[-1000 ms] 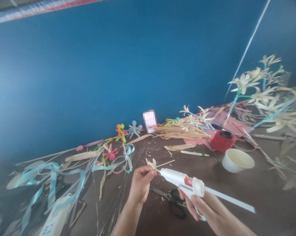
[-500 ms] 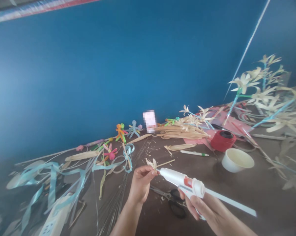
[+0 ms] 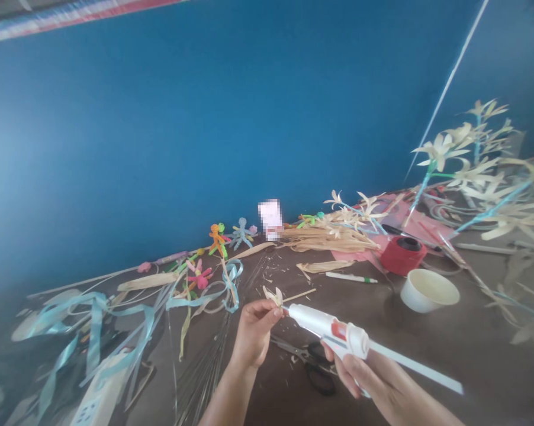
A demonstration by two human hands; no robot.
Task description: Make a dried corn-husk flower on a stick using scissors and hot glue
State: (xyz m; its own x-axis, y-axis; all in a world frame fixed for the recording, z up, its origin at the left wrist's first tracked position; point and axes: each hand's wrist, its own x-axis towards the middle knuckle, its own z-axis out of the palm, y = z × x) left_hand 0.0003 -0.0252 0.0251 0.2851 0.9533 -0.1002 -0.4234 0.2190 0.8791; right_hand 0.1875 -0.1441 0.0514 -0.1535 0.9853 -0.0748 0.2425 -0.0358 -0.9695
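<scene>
Two bare hands are what I see in front of me, over a brown table (image 3: 360, 319). My left hand (image 3: 254, 331) has its thumb and fingers pinched on a small pale flower (image 3: 273, 296), near the middle of the table. My right hand (image 3: 367, 373) is wrapped around a white glue gun (image 3: 318, 321). The gun's thin tip points at the bottom of the flower, right by my left fingertips. I can't tell if the tip touches it. A long white glue stick (image 3: 420, 367) pokes out of the back of the gun.

A thin tan stick (image 3: 301, 293) shows just past the flower, but I can't tell if they are joined. Black-handled scissors (image 3: 306, 355) lie open between my hands, partly under the gun. Farther back I see a white pen (image 3: 350, 277) and a pile of dry tan leaves (image 3: 329, 239). To the right are a white bowl (image 3: 429, 291), a red roll (image 3: 402, 255) and big pale flowers (image 3: 440, 151) on blue stems. To the left are shiny blue ribbons (image 3: 97, 325), a white power strip (image 3: 99, 393), thin wires (image 3: 205, 376) and a pink fuzzy flower (image 3: 199, 276). Behind everything is a blue wall (image 3: 205, 118).
</scene>
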